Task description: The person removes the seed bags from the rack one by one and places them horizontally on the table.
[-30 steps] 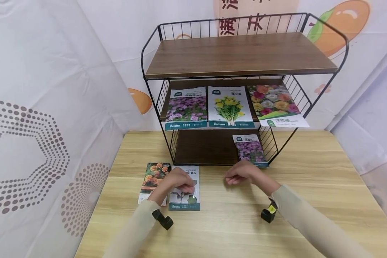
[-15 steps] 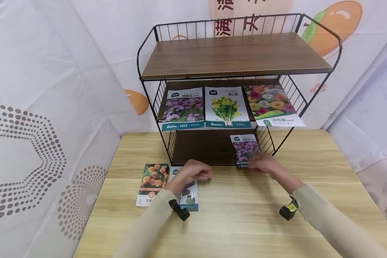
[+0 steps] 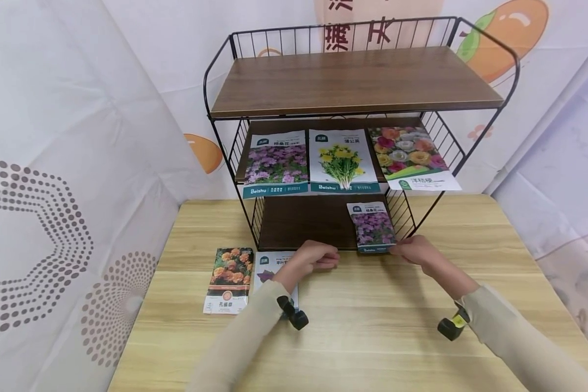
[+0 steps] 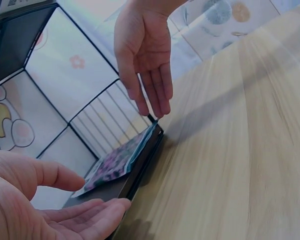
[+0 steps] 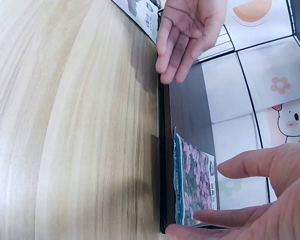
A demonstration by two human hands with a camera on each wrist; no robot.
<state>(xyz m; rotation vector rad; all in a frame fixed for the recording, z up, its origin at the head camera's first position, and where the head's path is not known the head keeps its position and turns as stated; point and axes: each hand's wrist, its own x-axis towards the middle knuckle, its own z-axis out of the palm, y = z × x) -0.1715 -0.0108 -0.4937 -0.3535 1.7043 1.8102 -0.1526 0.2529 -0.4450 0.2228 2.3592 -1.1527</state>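
A small seed packet with purple flowers point(image 3: 374, 226) lies on the right side of the bottom shelf point(image 3: 308, 220), its lower edge at the shelf's front. My right hand point(image 3: 417, 255) is at the packet's lower right corner. In the right wrist view, the right hand point(image 5: 270, 200) has its fingers extended along the packet's side, thumb apart, gripping nothing. My left hand point(image 3: 315, 257) hovers by the front edge of the bottom shelf, left of the packet. Seen from the left wrist, the left hand point(image 4: 55, 200) has loosely straight fingers and holds nothing.
On the table's left lie a marigold seed packet point(image 3: 229, 277) and another seed packet point(image 3: 267, 267), partly covered by my left arm. The middle shelf bears packets with purple flowers point(image 3: 276, 163), yellow flowers point(image 3: 343, 162) and mixed roses-like blooms point(image 3: 411, 155). Black wire sides frame the rack.
My left hand has moved right, from over the second table packet to the shelf front. The right hand has shifted right to the small packet's corner, and that packet now lies straighter.
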